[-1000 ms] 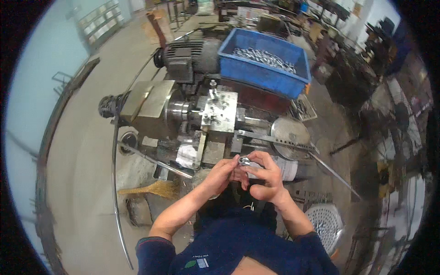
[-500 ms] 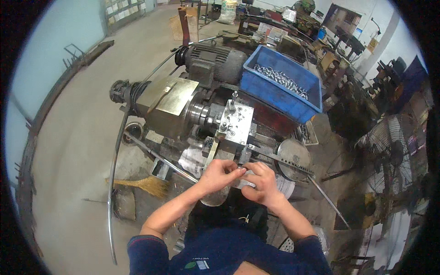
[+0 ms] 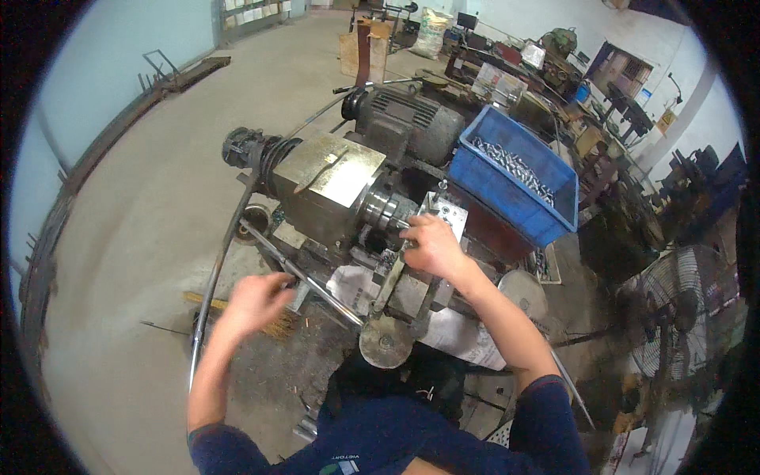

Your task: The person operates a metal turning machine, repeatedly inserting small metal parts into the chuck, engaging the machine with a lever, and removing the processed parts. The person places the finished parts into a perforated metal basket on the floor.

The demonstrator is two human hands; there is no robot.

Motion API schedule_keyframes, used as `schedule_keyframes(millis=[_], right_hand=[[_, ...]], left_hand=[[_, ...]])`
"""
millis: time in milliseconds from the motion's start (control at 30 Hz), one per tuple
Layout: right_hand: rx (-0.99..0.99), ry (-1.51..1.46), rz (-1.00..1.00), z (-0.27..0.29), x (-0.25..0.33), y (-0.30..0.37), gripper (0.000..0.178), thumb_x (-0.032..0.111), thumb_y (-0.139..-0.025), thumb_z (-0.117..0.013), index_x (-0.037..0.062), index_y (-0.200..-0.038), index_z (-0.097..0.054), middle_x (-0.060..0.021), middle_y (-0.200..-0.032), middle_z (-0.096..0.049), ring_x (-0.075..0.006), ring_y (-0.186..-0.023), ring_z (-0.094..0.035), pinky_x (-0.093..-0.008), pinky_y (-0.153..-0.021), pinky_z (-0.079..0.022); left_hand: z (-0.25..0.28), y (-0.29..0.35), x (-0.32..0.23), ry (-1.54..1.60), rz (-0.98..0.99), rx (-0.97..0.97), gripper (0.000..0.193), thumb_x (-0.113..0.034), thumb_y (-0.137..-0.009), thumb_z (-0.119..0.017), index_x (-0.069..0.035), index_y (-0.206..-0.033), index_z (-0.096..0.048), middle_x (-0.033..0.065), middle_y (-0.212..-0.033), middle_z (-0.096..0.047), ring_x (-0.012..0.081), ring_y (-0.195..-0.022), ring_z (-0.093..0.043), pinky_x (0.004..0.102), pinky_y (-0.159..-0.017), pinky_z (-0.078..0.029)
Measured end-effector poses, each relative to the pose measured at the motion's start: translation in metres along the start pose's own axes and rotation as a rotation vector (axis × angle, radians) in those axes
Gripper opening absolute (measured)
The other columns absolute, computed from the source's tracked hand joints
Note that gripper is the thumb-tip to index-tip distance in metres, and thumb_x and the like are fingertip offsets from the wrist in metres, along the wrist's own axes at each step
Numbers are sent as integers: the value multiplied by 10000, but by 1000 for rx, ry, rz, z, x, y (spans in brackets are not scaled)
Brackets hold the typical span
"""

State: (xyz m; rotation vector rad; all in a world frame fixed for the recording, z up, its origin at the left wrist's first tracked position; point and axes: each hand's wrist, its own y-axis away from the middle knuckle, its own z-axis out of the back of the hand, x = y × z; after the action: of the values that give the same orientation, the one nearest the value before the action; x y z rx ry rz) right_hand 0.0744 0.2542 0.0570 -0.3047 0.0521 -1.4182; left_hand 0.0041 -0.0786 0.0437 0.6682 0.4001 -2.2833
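Left hand (image 3: 257, 303): blurred, fingers partly curled; we cannot tell whether it grips anything. We note the rod (image 3: 328, 295) just right of its fingertips, the broom (image 3: 277, 323) below it. Right hand (image 3: 434, 247): fingers bunched at a small bright part (image 3: 402, 225), which lies just left of the fingertips, toward the chuck (image 3: 381, 210); whether they grip it, we cannot tell. Beyond this hand we log the block (image 3: 451, 212), then the blue bin (image 3: 499, 194) ahead-right, the motor (image 3: 412, 123) ahead-left.
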Motion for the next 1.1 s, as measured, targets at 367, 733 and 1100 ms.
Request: schedule_keyframes(millis=[367,733,1100], right_hand=[[43,-217,-217,-48,-37,-36,327,191,-495,-589,52,-771,-697,-194,-780,-631,-330,-748,-619,-359,-722,-501],[82,-438,-308,-43,-38,-36,372,182,-539,-581,35,-865,-686,-191,-816,-641,-304,-764,-636,-338,-736,-499],[161,-82,7,-47,-46,-38,355,174,-523,-591,32,-834,-688,-179,-875,-606,-335,-893,-559,-375,-792,-463]], left_hand=[[9,120,108,-364,492,-266,363,-232,-723,-657,-31,-1009,-558,190,-690,-602,362,-700,-589,447,-634,-462],[-10,111,120,-310,523,-386,293,-193,-704,-679,-19,-836,-483,176,-625,-575,385,-647,-570,464,-592,-447],[-9,104,104,-379,609,-368,263,-204,-730,-645,-23,-836,-486,169,-624,-578,376,-649,-576,458,-587,-450]])
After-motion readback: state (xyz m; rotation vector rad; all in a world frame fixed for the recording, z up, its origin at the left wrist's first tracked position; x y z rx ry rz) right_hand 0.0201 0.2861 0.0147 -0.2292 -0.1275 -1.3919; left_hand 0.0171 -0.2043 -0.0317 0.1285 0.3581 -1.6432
